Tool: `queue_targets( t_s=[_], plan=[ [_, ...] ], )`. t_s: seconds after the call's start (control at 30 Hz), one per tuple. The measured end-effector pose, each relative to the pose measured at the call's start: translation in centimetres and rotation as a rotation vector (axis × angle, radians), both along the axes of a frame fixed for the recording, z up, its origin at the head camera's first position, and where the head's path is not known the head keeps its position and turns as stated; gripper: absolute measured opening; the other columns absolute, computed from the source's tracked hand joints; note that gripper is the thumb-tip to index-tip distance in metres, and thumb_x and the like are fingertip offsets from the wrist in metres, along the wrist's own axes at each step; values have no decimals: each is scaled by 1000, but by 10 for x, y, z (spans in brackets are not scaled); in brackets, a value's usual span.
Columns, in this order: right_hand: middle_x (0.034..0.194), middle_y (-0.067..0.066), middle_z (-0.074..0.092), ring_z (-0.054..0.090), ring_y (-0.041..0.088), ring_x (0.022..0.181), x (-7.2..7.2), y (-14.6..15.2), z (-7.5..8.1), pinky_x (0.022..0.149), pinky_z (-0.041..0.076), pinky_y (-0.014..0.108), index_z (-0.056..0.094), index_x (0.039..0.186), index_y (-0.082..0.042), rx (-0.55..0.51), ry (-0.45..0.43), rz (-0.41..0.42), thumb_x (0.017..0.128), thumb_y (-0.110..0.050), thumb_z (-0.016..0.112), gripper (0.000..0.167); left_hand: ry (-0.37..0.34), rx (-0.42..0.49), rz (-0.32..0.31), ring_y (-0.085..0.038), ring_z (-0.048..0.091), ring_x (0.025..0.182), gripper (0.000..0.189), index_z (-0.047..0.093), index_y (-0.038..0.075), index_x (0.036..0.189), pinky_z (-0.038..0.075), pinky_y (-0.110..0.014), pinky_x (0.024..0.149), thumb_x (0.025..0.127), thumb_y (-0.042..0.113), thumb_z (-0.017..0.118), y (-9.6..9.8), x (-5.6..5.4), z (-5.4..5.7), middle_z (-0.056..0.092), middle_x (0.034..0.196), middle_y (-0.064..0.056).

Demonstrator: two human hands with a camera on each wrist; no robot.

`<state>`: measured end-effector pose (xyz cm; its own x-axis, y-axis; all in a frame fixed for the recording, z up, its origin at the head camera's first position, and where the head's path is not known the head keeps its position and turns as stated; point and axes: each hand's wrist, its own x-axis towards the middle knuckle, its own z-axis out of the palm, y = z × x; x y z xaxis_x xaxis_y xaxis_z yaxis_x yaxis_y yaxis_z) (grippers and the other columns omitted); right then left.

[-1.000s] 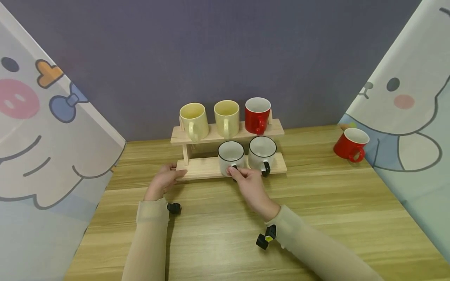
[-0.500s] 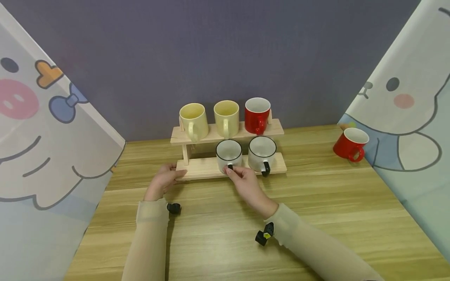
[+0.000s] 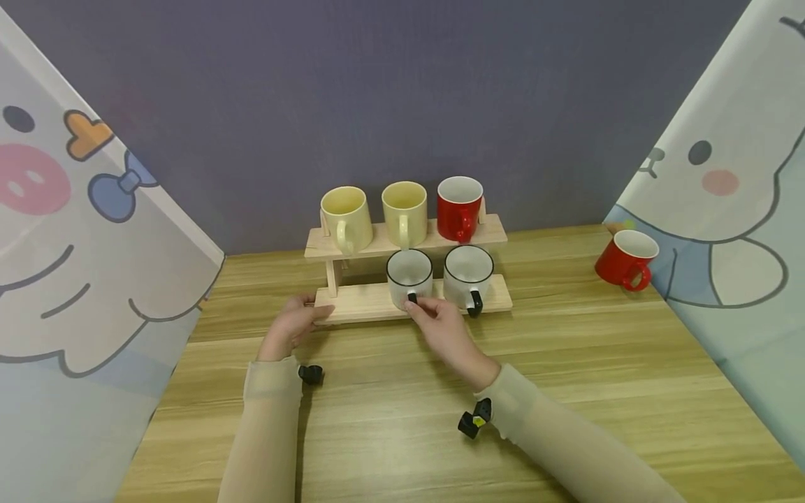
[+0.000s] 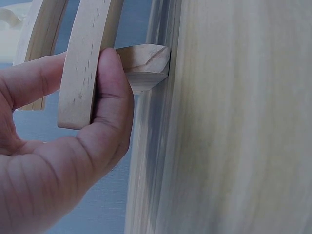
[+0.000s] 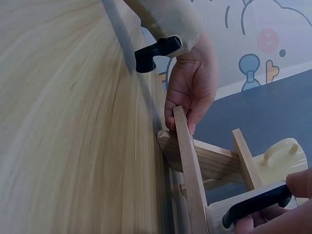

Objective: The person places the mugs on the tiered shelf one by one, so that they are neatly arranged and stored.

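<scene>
A two-tier wooden rack (image 3: 361,302) stands against the back wall. My left hand (image 3: 291,328) grips the left end of its lower board; in the left wrist view, thumb and fingers lie on either side of the board (image 4: 80,73). My right hand (image 3: 449,339) pinches the black handle (image 5: 256,207) of a white mug (image 3: 409,276) with a black rim, upright over the middle of the lower board. Close on its right stands a second white mug (image 3: 468,272). The upper board carries two yellow mugs (image 3: 347,220) and a red mug (image 3: 459,209).
Another red mug (image 3: 625,258), tilted, is at the far right of the wooden table (image 3: 390,419), near the side panel. A dark wall (image 3: 402,91) rises behind the rack. Panels with cartoon animals (image 3: 729,230) flank the table on both sides.
My right hand has moved the white mug slightly left and back along the lower board, widening the gap to the other white mug. My left hand has stayed on the rack.
</scene>
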<state>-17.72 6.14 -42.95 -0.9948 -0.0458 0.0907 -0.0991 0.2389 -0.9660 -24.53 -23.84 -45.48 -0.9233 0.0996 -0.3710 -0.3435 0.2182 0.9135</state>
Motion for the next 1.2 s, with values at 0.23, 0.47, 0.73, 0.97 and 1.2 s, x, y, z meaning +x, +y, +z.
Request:
queue_targets(
  t_s=[0.23, 0.47, 0.73, 0.97, 1.2],
  plan=[
    [108, 14, 72, 67, 24, 100, 5, 5, -2, 87, 55, 34, 71, 117, 8, -49, 15, 22, 98, -12, 71, 27, -11, -13, 1, -26, 63, 100, 57, 40, -13, 144, 52, -43, 92, 102, 17, 66, 0, 1, 0, 59, 123, -24],
    [118, 21, 68, 66, 32, 110, 17, 17, 4, 92, 53, 30, 66, 124, 11, -117, 42, 104, 95, -2, 72, 32, -9, -32, 13, -16, 61, 81, 56, 42, -11, 142, 53, -32, 75, 101, 18, 67, -2, 0, -1, 62, 114, -18],
    [119, 18, 68, 65, 27, 109, 29, 45, 18, 93, 53, 32, 64, 127, 8, -54, 98, 151, 98, -9, 71, 35, -2, -35, 8, -13, 60, 77, 54, 43, -11, 141, 53, -31, 72, 102, 17, 66, -1, 0, -2, 62, 112, -18],
    [122, 16, 67, 63, 37, 113, 37, 71, 36, 95, 51, 33, 66, 126, 6, -30, 154, 95, 96, -9, 74, 34, -11, -5, 20, -23, 63, 98, 58, 39, -13, 144, 52, -42, 94, 101, 16, 67, 1, 1, -1, 58, 121, -20],
    [123, 25, 65, 62, 37, 112, 36, 100, 46, 91, 52, 25, 64, 125, 11, -87, 201, 64, 96, -3, 71, 33, -1, 1, 15, -24, 63, 101, 57, 39, -13, 144, 50, -46, 97, 102, 15, 66, 2, 1, 1, 58, 123, -22]
  ],
)
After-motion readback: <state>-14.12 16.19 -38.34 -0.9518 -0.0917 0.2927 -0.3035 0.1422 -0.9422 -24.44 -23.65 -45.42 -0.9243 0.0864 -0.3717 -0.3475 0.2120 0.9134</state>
